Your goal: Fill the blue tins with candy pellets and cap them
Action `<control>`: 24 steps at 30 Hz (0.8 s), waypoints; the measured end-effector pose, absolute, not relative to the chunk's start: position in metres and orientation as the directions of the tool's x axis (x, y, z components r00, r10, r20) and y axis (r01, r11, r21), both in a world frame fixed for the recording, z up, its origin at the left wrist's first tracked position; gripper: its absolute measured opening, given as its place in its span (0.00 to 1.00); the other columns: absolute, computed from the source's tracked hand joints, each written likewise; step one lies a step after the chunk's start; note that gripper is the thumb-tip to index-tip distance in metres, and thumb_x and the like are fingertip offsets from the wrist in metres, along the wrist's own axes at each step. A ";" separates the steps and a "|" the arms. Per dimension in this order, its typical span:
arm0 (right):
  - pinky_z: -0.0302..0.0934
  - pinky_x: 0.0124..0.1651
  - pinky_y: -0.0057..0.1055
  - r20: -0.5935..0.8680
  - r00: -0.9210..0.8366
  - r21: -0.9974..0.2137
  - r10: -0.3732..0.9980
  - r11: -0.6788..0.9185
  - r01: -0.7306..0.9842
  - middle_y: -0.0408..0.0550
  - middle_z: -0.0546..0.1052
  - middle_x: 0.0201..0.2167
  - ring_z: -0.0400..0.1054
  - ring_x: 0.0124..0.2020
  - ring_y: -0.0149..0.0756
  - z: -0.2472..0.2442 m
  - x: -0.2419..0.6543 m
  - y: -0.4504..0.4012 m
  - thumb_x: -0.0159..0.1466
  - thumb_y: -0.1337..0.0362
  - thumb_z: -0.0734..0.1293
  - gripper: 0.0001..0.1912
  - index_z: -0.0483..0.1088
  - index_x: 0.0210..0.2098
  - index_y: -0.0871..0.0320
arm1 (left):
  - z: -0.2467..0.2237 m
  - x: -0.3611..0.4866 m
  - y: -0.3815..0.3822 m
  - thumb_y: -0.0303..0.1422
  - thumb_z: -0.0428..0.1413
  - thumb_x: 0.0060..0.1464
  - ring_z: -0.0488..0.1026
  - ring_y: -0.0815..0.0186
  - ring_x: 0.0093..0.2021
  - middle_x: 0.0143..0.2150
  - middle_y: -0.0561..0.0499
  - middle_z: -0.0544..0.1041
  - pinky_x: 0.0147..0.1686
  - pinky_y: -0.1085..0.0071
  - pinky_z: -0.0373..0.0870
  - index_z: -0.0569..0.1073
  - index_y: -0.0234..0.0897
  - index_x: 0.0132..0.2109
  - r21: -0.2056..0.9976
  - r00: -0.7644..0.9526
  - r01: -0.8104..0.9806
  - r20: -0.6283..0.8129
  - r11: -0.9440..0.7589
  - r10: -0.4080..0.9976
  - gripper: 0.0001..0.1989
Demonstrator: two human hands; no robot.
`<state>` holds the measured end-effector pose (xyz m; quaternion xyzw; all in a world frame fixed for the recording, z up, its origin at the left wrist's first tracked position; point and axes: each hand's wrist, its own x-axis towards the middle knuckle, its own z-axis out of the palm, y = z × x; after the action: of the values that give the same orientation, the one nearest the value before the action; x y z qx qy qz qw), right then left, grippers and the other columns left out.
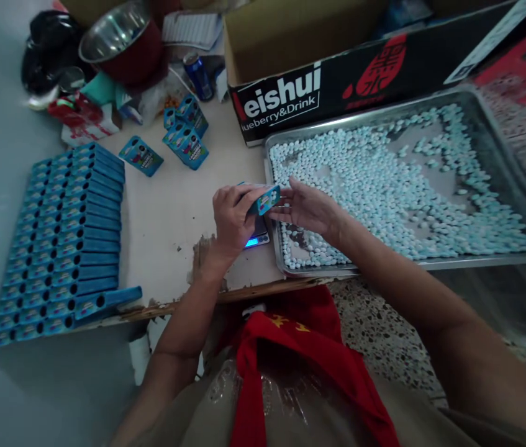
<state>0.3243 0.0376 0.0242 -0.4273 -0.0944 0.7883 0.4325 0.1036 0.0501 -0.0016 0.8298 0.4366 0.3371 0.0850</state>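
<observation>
My left hand (233,214) is wrapped round a small blue candy box (269,199), held tilted over the table. Close to the box's right end is my right hand (307,208), fingers stretched out and apart; whether its fingertips touch the box I cannot tell. Below my left hand, a digital scale (258,238) with a lit blue display is partly hidden. To the right lies a metal tray (277,248) spread with pale blue and white candies (360,186). Several more blue boxes (185,146) lie beyond my left hand, one box (141,156) apart from them.
Rows of stacked blue boxes (62,242) fill the table's left side. A black cardboard carton (328,87) stands behind the tray. At the back are a metal bowl (118,37), a blue can (197,77) and a black plastic bag (51,53). The table's worn front edge (244,290) is close to me.
</observation>
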 end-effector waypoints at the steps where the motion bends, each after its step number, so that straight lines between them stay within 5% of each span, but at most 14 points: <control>1: 0.83 0.47 0.38 -0.589 -0.277 -0.507 0.759 -0.614 -0.605 0.50 0.84 0.35 0.83 0.42 0.44 0.023 0.325 0.037 0.84 0.43 0.70 0.21 0.75 0.40 0.50 | -0.005 0.103 0.051 0.34 0.64 0.72 0.80 0.45 0.62 0.60 0.45 0.88 0.69 0.44 0.74 0.88 0.53 0.59 0.446 0.360 0.678 0.493 -0.585 0.792 0.14; 6: 0.82 0.46 0.33 -0.580 -0.295 -0.495 0.760 -0.616 -0.612 0.53 0.86 0.38 0.83 0.44 0.42 0.015 0.328 0.035 0.87 0.52 0.67 0.19 0.79 0.40 0.51 | -0.008 0.097 0.047 0.31 0.63 0.69 0.81 0.46 0.59 0.57 0.46 0.88 0.66 0.47 0.76 0.87 0.52 0.57 0.484 0.269 0.683 0.530 -0.547 0.804 0.15; 11: 0.81 0.46 0.32 -0.543 -0.288 -0.529 0.789 -0.588 -0.612 0.52 0.85 0.38 0.82 0.41 0.40 0.017 0.329 0.033 0.85 0.57 0.68 0.17 0.80 0.40 0.53 | 0.000 0.096 0.040 0.29 0.62 0.69 0.81 0.45 0.64 0.60 0.48 0.88 0.74 0.43 0.71 0.88 0.55 0.59 0.419 0.330 0.689 0.545 -0.591 0.771 0.18; 16: 0.83 0.50 0.34 -0.509 -0.296 -0.562 0.809 -0.572 -0.597 0.49 0.85 0.38 0.82 0.42 0.40 0.022 0.331 0.032 0.80 0.63 0.73 0.11 0.79 0.39 0.52 | -0.006 0.100 0.038 0.26 0.62 0.67 0.82 0.48 0.57 0.56 0.46 0.89 0.61 0.50 0.79 0.87 0.50 0.59 0.418 0.302 0.685 0.583 -0.597 0.754 0.19; 19: 0.84 0.50 0.34 -0.492 -0.315 -0.569 0.812 -0.573 -0.590 0.49 0.86 0.38 0.82 0.42 0.40 0.020 0.332 0.031 0.78 0.69 0.72 0.11 0.80 0.38 0.51 | -0.005 0.099 0.031 0.24 0.61 0.67 0.82 0.50 0.58 0.57 0.46 0.88 0.62 0.52 0.78 0.87 0.49 0.61 0.376 0.301 0.686 0.633 -0.623 0.713 0.21; 24: 0.84 0.49 0.33 -0.435 -0.374 -0.584 0.819 -0.572 -0.575 0.50 0.86 0.40 0.82 0.41 0.39 0.016 0.334 0.032 0.82 0.56 0.74 0.13 0.79 0.40 0.53 | 0.003 0.097 0.025 0.24 0.62 0.70 0.80 0.49 0.63 0.61 0.47 0.87 0.71 0.50 0.72 0.86 0.53 0.66 0.337 0.364 0.636 0.662 -0.694 0.655 0.25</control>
<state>0.3337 0.0319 0.0155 -0.3584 -0.1703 0.8110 0.4299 0.0967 0.0254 0.0032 0.8258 0.3909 0.4064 0.0117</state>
